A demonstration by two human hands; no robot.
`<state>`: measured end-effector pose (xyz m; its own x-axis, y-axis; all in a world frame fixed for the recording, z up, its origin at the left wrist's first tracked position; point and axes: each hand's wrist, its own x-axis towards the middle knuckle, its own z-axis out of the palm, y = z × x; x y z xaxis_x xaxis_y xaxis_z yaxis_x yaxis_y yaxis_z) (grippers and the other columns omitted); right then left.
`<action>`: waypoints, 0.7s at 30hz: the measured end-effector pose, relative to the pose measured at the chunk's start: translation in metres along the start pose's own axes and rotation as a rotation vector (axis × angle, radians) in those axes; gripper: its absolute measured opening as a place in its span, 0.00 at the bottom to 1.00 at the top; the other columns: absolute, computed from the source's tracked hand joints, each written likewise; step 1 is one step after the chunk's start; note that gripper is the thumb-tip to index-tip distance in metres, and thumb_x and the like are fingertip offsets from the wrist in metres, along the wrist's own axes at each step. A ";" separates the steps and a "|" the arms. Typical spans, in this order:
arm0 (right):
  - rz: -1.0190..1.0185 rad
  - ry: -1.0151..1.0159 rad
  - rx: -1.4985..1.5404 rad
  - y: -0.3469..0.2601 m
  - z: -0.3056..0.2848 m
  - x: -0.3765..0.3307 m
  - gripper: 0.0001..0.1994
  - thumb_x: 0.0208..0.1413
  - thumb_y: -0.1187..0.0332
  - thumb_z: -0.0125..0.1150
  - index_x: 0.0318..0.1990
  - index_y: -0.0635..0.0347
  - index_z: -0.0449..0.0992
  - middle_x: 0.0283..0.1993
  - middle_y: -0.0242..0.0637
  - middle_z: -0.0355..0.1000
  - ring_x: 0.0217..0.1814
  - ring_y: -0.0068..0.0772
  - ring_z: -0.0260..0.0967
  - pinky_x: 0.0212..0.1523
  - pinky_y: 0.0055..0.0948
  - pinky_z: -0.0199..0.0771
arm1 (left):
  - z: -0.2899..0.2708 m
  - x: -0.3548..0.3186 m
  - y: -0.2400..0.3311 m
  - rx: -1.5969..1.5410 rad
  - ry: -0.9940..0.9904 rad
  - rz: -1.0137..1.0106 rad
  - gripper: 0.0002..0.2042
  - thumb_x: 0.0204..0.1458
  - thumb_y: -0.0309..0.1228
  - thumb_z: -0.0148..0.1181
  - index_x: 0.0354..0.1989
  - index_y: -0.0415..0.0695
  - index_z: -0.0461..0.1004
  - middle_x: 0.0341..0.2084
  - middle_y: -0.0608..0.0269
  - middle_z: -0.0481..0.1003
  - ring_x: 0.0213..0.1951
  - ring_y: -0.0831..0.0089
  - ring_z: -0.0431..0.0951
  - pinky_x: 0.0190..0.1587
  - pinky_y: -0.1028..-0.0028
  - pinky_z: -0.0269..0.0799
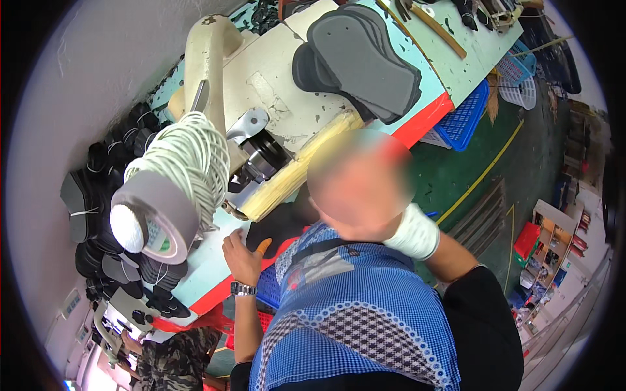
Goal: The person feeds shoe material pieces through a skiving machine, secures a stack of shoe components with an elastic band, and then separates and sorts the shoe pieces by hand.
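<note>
My left hand [244,257], with a metal watch on the wrist and an orange cover on the thumb, lies on the pale table edge. Its fingers are apart and touch the border of a flat black piece [277,229]. That piece lies beneath a cream-coloured machine [210,58] with a dark round wheel part [266,156]. A worn yellow strip [303,163] runs along the machine's near side. My right hand [415,233] wears a white glove and is raised right of the machine; a blurred patch hides its fingers and anything in them.
Grey sole-shaped sheets [365,58] are stacked on the machine bed. White cord [182,159] and a tape roll [156,218] sit on the machine's near left. Bundled black pieces [85,202] line the wall. A blue basket [463,120] stands right; another person [173,358] is lower left.
</note>
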<state>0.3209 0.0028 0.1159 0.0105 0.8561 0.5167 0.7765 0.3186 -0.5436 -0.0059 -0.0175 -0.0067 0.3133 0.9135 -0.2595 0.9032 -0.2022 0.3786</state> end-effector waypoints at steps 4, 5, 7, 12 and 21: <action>0.108 -0.422 0.203 -0.029 0.031 -0.034 0.14 0.44 0.66 0.72 0.36 0.63 0.78 0.34 0.42 0.72 0.35 0.44 0.73 0.38 0.38 0.75 | -0.026 0.006 -0.025 0.008 -0.033 -0.018 0.19 0.40 0.32 0.75 0.26 0.39 0.66 0.22 0.56 0.70 0.25 0.57 0.71 0.30 0.58 0.63; 0.101 -0.424 0.210 -0.030 0.034 -0.033 0.14 0.44 0.66 0.72 0.36 0.63 0.78 0.34 0.42 0.72 0.35 0.44 0.73 0.38 0.38 0.75 | -0.036 0.007 -0.033 -0.218 -0.230 -0.121 0.17 0.41 0.30 0.75 0.25 0.38 0.68 0.20 0.59 0.71 0.23 0.64 0.70 0.27 0.62 0.63; 0.246 -0.472 0.471 -0.036 0.042 -0.034 0.18 0.45 0.63 0.72 0.40 0.65 0.78 0.35 0.44 0.74 0.35 0.49 0.73 0.41 0.39 0.76 | -0.075 0.012 -0.010 -0.444 -0.418 -0.247 0.15 0.41 0.29 0.75 0.25 0.37 0.70 0.18 0.62 0.71 0.20 0.72 0.70 0.25 0.67 0.63; 0.667 -0.774 0.835 -0.003 0.021 -0.022 0.16 0.53 0.62 0.67 0.41 0.69 0.78 0.29 0.42 0.77 0.29 0.30 0.74 0.34 0.28 0.75 | -0.114 0.044 0.071 -0.920 -0.476 -0.107 0.09 0.52 0.26 0.66 0.40 0.35 0.79 0.28 0.70 0.79 0.29 0.83 0.74 0.32 0.80 0.71; 1.178 -0.662 1.000 0.001 0.059 -0.007 0.14 0.56 0.65 0.61 0.35 0.73 0.77 0.25 0.38 0.75 0.22 0.24 0.73 0.22 0.23 0.73 | -0.108 0.097 0.046 -1.401 -0.341 -0.560 0.13 0.63 0.29 0.51 0.45 0.29 0.75 0.35 0.51 0.80 0.33 0.66 0.83 0.36 0.67 0.82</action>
<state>0.2848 0.0212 0.0727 -0.1962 0.7287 -0.6561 -0.1413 -0.6831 -0.7165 0.0346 0.0994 0.0813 0.2665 0.5961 -0.7574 -0.0040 0.7864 0.6176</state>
